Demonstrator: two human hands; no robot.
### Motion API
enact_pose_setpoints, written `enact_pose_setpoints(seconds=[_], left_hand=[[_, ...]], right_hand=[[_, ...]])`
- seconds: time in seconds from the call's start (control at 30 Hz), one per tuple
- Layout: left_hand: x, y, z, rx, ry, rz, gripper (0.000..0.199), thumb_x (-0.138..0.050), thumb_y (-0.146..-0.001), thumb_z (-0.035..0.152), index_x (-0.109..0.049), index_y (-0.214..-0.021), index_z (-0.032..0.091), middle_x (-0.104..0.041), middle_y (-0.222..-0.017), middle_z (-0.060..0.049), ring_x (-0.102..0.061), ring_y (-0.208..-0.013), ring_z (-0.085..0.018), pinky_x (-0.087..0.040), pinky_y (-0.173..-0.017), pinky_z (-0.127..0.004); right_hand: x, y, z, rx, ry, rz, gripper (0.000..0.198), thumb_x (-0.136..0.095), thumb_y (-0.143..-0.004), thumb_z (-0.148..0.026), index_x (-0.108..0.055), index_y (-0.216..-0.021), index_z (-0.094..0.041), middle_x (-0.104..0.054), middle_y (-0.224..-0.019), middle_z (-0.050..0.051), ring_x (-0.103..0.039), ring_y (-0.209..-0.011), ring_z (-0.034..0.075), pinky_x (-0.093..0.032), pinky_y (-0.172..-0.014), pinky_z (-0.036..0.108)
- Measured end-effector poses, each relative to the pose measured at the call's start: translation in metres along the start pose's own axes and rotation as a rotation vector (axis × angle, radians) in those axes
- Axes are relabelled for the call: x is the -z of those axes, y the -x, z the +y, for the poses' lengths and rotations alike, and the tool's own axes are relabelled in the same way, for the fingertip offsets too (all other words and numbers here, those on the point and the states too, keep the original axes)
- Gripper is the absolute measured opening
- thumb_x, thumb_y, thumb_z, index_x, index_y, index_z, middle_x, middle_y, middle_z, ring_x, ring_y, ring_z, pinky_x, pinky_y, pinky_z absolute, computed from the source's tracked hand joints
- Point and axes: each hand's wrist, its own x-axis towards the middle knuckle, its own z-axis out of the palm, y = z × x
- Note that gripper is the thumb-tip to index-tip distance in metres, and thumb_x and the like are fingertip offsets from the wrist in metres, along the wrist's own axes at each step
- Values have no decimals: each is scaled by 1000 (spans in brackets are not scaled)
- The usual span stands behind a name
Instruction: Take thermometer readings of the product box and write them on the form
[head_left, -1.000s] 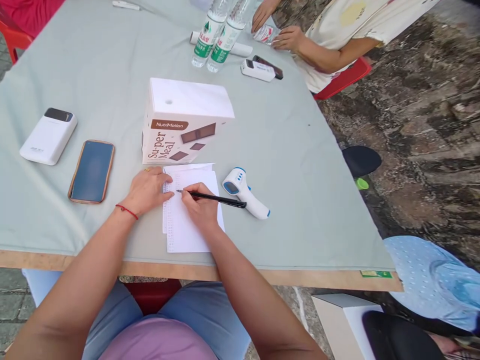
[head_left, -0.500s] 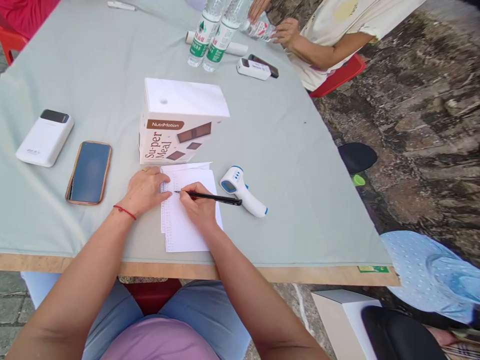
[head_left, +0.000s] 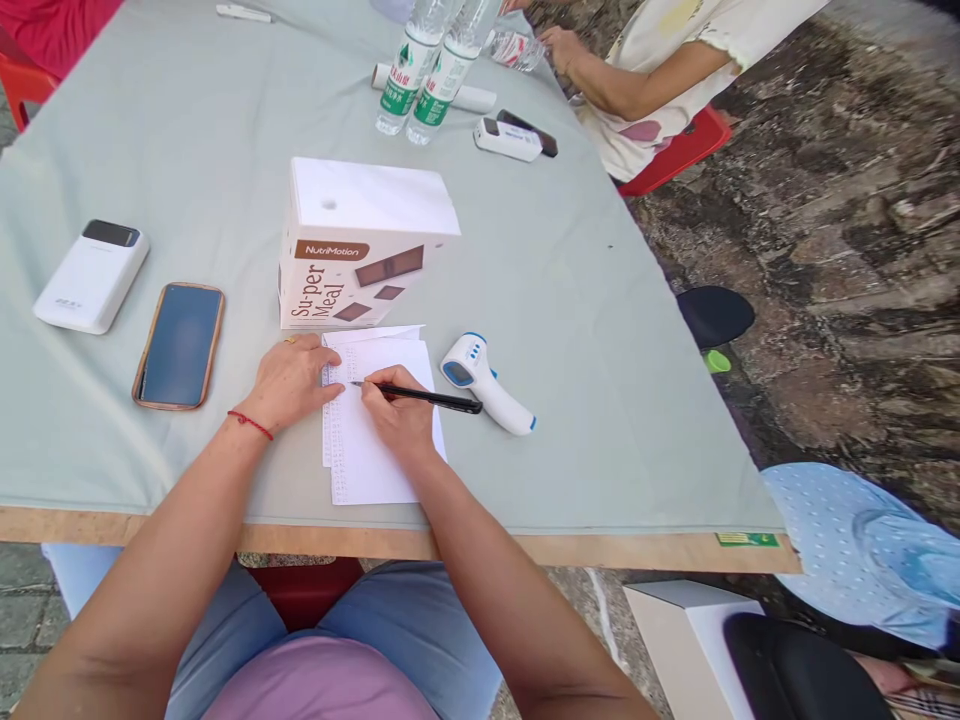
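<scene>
My right hand grips a black pen, its tip at the upper left part of a white sheet of paper. Small handwriting runs down the sheet's left side. Fingers apart, my left hand rests at the paper's left edge, thumb and fingertips touching it. Another sheet shows from underneath. Just beyond stands a white NutriMotion box. To the right of the paper lies a white and blue infrared thermometer.
Left of my hands lie a phone and a white power bank. Water bottles, a paper roll and a white device are farther back. Across the table a person's arm reaches in near a lying bottle.
The pen and my right hand have shifted very slightly on the paper. Across the table, the other person's hands have drawn back from the lying bottle.
</scene>
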Motion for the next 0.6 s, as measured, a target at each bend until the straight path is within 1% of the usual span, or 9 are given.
enact_pose_setpoints(seconds=[0.1,0.27,0.43,0.6], left_hand=[[1,1,0,-8,-7,-3,25,-69,-78,32,-71,-100,19,-63,-88,-5,-60,-87,-23,-46,-75,-33],[1,1,0,-16,-11,6,25,-70,-78,32,-71,-99,19,-63,-87,-5,-60,-86,-23,-46,-74,-33],[-1,0,-1,-30,-1,19,25,-70,-78,31,-71,-99,18,-63,-87,-5,-60,-86,-23,-46,-74,-34],[-1,1,-2,-22,6,17,25,-70,-77,31,-71,-99,18,-63,-87,-5,-60,-86,-23,-46,-74,-33]], right_hand=[[0,0,1,-3,-9,26,7,-55,-67,-28,-54,-63,-22,-53,-58,-5,-47,-56,12,-38,-55,27],[-1,-1,1,7,-3,15,7,-55,-66,-27,-54,-62,-22,-53,-57,-5,-47,-56,12,-39,-55,27],[0,0,2,-21,-1,59,6,-55,-66,-27,-55,-63,-22,-55,-59,-5,-48,-56,13,-39,-55,27],[0,-1,4,-19,7,50,6,-56,-67,-28,-55,-64,-22,-55,-59,-5,-48,-57,13,-40,-55,27]])
